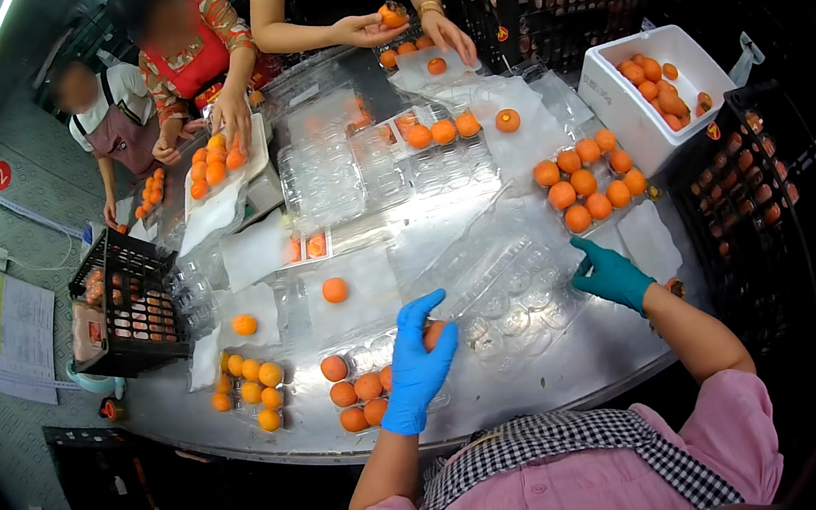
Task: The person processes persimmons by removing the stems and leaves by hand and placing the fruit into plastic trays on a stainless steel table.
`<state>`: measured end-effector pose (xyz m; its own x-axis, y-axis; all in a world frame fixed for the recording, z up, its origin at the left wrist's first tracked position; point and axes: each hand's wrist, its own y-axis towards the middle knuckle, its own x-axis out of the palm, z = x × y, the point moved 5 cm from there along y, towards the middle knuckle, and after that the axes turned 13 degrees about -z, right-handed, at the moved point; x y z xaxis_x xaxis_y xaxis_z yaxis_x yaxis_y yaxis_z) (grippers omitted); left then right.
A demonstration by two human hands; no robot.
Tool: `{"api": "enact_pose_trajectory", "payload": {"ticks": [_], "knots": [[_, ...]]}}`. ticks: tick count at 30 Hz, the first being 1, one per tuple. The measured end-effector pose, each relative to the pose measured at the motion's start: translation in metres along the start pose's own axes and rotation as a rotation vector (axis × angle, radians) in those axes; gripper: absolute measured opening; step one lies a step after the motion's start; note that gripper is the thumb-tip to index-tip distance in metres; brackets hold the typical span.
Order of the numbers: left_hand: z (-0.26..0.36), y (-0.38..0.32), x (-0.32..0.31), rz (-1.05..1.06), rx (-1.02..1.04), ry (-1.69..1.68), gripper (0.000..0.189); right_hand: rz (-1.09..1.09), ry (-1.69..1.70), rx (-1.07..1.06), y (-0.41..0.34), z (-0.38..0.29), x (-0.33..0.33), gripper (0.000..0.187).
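My left hand, in a blue glove, is closed around a persimmon, partly hidden by the fingers. It is above the right side of a clear plastic tray of persimmons. My right hand, in a green glove, is at the right edge of clear plastic packaging; whether its fingers grip the edge I cannot tell. Under that packaging shows a molded tray without fruit. Just beyond my right hand sits a tray filled with persimmons. One persimmon rests on a white sheet.
A white foam box holding persimmons stands at the right, near black crates. Another black crate is at the left. Across the steel table, co-workers' hands handle fruit. Stacked clear trays lie mid-table.
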<state>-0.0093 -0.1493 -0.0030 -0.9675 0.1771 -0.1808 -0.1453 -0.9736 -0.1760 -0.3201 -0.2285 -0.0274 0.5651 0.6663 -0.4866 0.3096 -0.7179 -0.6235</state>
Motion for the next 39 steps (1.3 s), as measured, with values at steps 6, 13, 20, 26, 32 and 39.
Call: {"api": "enact_pose_trajectory", "payload": {"ticks": [6,13,20,26,32,39], "knots": [[-0.003,-0.008,-0.02,0.178,0.114,0.055,0.06,-0.114,0.483,0.125,-0.038,0.04,0.053,0.047],[0.003,0.021,-0.006,-0.263,-0.056,-0.371,0.078,-0.092,0.715,0.156,-0.077,0.067,0.093,0.041],[0.005,-0.024,0.027,-0.732,-0.218,-0.404,0.066,-0.066,1.084,0.081,-0.088,0.085,0.11,0.04],[-0.024,-0.07,0.04,-0.807,-0.22,-0.236,0.067,-0.118,1.376,-0.092,-0.063,0.116,0.134,0.039],[-0.021,-0.093,0.043,-0.786,-0.215,-0.27,0.065,-0.042,1.354,-0.228,-0.071,0.101,0.137,0.037],[-0.006,-0.087,0.062,-0.678,-0.187,-0.487,0.066,0.026,1.285,-0.321,-0.106,0.103,0.113,0.045]]}}
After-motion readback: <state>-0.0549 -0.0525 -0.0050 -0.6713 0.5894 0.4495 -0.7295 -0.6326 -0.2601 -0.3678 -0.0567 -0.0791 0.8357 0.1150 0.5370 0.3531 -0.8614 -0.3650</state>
